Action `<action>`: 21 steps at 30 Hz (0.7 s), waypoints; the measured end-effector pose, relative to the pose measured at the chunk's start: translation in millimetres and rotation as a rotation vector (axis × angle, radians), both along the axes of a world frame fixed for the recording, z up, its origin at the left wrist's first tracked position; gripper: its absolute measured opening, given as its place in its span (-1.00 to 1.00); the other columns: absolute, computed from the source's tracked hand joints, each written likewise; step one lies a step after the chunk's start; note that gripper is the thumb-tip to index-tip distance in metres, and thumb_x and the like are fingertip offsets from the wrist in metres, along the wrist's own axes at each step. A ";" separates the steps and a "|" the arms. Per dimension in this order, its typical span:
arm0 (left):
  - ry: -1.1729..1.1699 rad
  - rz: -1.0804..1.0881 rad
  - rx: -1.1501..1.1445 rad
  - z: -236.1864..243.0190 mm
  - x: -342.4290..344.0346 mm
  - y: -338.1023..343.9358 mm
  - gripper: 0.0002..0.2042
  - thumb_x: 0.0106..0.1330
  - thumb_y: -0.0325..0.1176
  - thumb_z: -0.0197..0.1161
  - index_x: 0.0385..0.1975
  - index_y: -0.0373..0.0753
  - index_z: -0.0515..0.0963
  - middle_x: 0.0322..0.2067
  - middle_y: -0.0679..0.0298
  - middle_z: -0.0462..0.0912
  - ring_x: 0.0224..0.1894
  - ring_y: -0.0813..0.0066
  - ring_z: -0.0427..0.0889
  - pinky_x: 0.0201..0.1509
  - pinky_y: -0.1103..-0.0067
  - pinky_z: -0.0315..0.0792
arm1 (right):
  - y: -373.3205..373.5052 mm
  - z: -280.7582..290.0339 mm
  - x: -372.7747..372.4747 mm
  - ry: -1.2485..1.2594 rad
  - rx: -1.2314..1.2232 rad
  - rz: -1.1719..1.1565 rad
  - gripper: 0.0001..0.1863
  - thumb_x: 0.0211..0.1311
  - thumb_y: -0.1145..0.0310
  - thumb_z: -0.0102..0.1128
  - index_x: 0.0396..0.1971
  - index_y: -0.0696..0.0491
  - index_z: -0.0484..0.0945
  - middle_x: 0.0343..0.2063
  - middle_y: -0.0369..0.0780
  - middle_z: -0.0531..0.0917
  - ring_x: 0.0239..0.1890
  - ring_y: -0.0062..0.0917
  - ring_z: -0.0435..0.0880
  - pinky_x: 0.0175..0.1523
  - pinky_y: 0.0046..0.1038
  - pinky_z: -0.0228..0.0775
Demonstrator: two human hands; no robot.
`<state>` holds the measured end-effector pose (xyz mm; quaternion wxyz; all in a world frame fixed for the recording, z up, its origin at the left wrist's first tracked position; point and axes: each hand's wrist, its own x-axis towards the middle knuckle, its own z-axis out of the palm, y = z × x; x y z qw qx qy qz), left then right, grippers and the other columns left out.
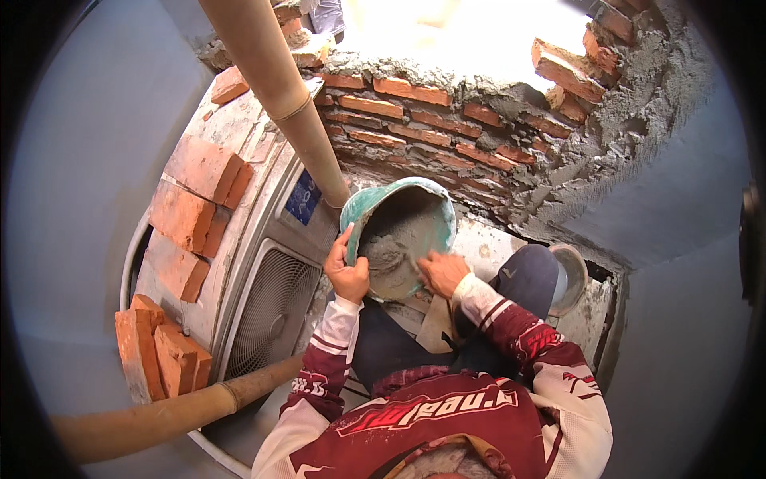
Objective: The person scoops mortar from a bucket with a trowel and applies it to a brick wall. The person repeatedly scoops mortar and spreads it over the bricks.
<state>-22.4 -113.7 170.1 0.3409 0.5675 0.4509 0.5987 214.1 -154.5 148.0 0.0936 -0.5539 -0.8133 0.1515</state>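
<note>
A green bucket (365, 209) caked with dried cement is tipped toward me between my knees. Wet grey mortar (391, 254) lies inside it. My left hand (346, 270) grips the bucket's left rim, thumb inside and fingers along the outer wall. At the bucket's right near edge is my right hand (444, 273), its fingers curled closed over the mortar. Whatever those fingers hold, if anything, is hidden. Below that hand a flat tan piece (436, 322) stands near my right leg, its kind unclear.
Several orange bricks (182, 214) lie on an air conditioner's outdoor unit (275, 231) at left. A thick tan pipe (275, 72) slants down beside the bucket; another pipe (159, 421) crosses at lower left. Ahead rises a partly built brick wall (415, 112). A round container (568, 279) sits by my right knee.
</note>
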 end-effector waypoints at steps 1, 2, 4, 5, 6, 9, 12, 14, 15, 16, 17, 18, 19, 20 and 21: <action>0.014 0.017 0.036 1.0 0.5 0.2 -0.80 -0.07 -0.69 0.05 -0.38 -0.48 0.48 0.06 -0.04 0.60 0.11 0.25 0.58 0.13 0.56 0.42 | 7.8 7.9 3.9 -0.177 0.153 0.015 -0.72 0.23 0.21 0.10 -0.21 0.10 0.56 -0.30 -0.01 0.67 -0.24 -0.14 0.69 -0.23 -0.16 0.53; 0.028 0.033 0.071 1.8 1.4 -0.2 -0.81 -0.07 -0.68 0.05 -0.40 -0.47 0.48 0.06 -0.04 0.60 0.12 0.25 0.58 0.13 0.55 0.42 | 12.1 17.7 9.1 -0.150 0.119 -0.025 -0.72 0.23 0.21 0.10 -0.20 0.10 0.56 -0.28 0.01 0.67 -0.26 -0.11 0.69 -0.23 -0.14 0.53; 0.055 0.038 0.117 1.5 4.8 1.2 -0.87 -0.07 -0.67 0.05 -0.47 -0.43 0.43 0.04 -0.01 0.62 0.16 0.19 0.57 0.23 0.44 0.36 | 19.3 45.2 17.2 -0.100 0.050 -0.109 -0.71 0.22 0.22 0.09 -0.19 0.11 0.54 -0.25 0.04 0.65 -0.29 -0.04 0.69 -0.23 -0.09 0.55; 0.083 0.032 0.123 0.7 4.8 1.6 -0.90 -0.07 -0.68 0.05 -0.51 -0.41 0.40 0.05 -0.03 0.61 0.16 0.22 0.55 0.22 0.47 0.34 | 25.0 51.9 17.8 -0.121 -0.002 -0.150 -0.71 0.24 0.20 0.08 -0.20 0.10 0.54 -0.27 0.03 0.65 -0.30 -0.04 0.69 -0.23 -0.08 0.54; 0.109 0.021 0.129 2.1 7.5 2.2 -0.91 -0.07 -0.68 0.05 -0.55 -0.39 0.36 0.07 -0.04 0.60 0.16 0.24 0.54 0.21 0.50 0.33 | 29.7 57.6 20.5 -0.145 -0.056 -0.196 -0.72 0.26 0.18 0.08 -0.21 0.09 0.53 -0.28 0.02 0.66 -0.32 -0.04 0.69 -0.24 -0.07 0.53; 0.123 0.014 0.121 2.6 15.2 3.9 -0.92 -0.06 -0.69 0.05 -0.58 -0.38 0.35 0.07 -0.05 0.59 0.15 0.29 0.53 0.15 0.55 0.34 | 37.1 31.9 16.4 -0.170 -0.256 -0.259 -0.66 0.24 0.11 0.10 -0.24 0.10 0.57 -0.32 0.07 0.68 -0.27 -0.02 0.69 -0.16 -0.06 0.53; 0.111 0.020 0.070 2.4 19.8 2.5 -0.92 -0.06 -0.69 0.05 -0.55 -0.40 0.39 0.07 -0.03 0.60 0.08 0.36 0.56 0.09 0.58 0.37 | 18.1 -6.7 -15.2 0.048 -0.437 -0.148 -0.58 0.20 0.09 0.06 -0.25 0.17 0.65 -0.30 0.11 0.69 -0.19 -0.02 0.69 -0.05 -0.11 0.52; 0.111 0.008 0.082 -13.8 17.9 6.0 -0.88 -0.05 -0.69 0.05 -0.49 -0.43 0.45 0.08 0.00 0.59 -0.02 0.44 0.60 0.01 0.63 0.39 | 13.3 -16.7 -20.7 0.366 -0.556 -0.147 -0.58 0.20 0.08 0.09 -0.29 0.18 0.64 -0.35 0.08 0.69 -0.30 -0.08 0.71 -0.14 -0.16 0.52; 0.076 0.017 -0.009 -23.8 17.3 4.6 -0.78 -0.05 -0.68 0.06 -0.35 -0.44 0.48 0.01 0.07 0.62 -0.07 0.45 0.61 -0.02 0.63 0.41 | 10.6 -21.1 -19.0 0.524 -0.622 -0.150 -0.57 0.20 0.07 0.10 -0.31 0.19 0.63 -0.38 0.06 0.69 -0.35 -0.11 0.71 -0.18 -0.19 0.52; 0.040 0.027 -0.093 -32.6 13.0 4.9 -0.68 -0.05 -0.68 0.07 -0.21 -0.45 0.51 -0.06 0.14 0.64 -0.13 0.46 0.62 -0.06 0.63 0.43 | 13.9 -5.4 -15.6 0.568 -0.764 -0.201 -0.60 0.22 0.06 0.14 -0.35 0.17 0.62 -0.51 -0.09 0.66 -0.57 -0.34 0.64 -0.40 -0.30 0.47; 0.005 0.035 -0.178 -41.2 8.4 4.3 -0.57 -0.04 -0.67 0.07 -0.07 -0.46 0.54 -0.14 0.20 0.66 -0.18 0.47 0.63 -0.09 0.63 0.45 | 14.9 3.5 -12.3 0.595 -0.817 -0.203 -0.61 0.23 0.07 0.13 -0.35 0.16 0.61 -0.54 -0.14 0.63 -0.60 -0.41 0.60 -0.45 -0.34 0.43; -0.138 0.044 -0.192 -47.6 9.5 6.2 -0.53 -0.03 -0.68 0.06 0.00 -0.46 0.51 -0.17 0.26 0.64 -0.26 0.54 0.59 -0.14 0.66 0.45 | 17.1 14.0 -3.4 0.620 -0.855 -0.216 -0.62 0.24 0.07 0.13 -0.35 0.14 0.61 -0.56 -0.19 0.60 -0.63 -0.48 0.56 -0.50 -0.38 0.40; -0.282 0.047 -0.210 -44.7 14.1 7.3 -0.48 -0.02 -0.68 0.05 0.07 -0.46 0.49 -0.21 0.31 0.62 -0.34 0.60 0.54 -0.20 0.68 0.44 | 20.5 22.9 7.7 0.644 -0.892 -0.233 -0.63 0.26 0.08 0.12 -0.35 0.13 0.61 -0.59 -0.24 0.57 -0.66 -0.55 0.53 -0.55 -0.43 0.37; -0.389 0.088 -0.277 -41.2 16.4 5.7 -0.56 -0.05 -0.69 0.05 -0.07 -0.48 0.54 -0.28 0.29 0.63 -0.36 0.61 0.55 -0.27 0.71 0.41 | 26.1 31.2 20.0 0.591 -0.901 -0.245 -0.64 0.28 0.08 0.10 -0.31 0.11 0.62 -0.59 -0.31 0.55 -0.67 -0.61 0.49 -0.59 -0.47 0.33; -0.375 0.210 -0.269 -54.5 11.5 6.5 -0.61 -0.07 -0.67 0.07 -0.15 -0.45 0.56 -0.35 0.31 0.61 -0.42 0.58 0.53 -0.31 0.67 0.41 | 32.2 44.2 32.0 0.581 -0.873 -0.244 -0.64 0.28 0.09 0.11 -0.31 0.11 0.62 -0.58 -0.30 0.55 -0.66 -0.61 0.49 -0.58 -0.47 0.34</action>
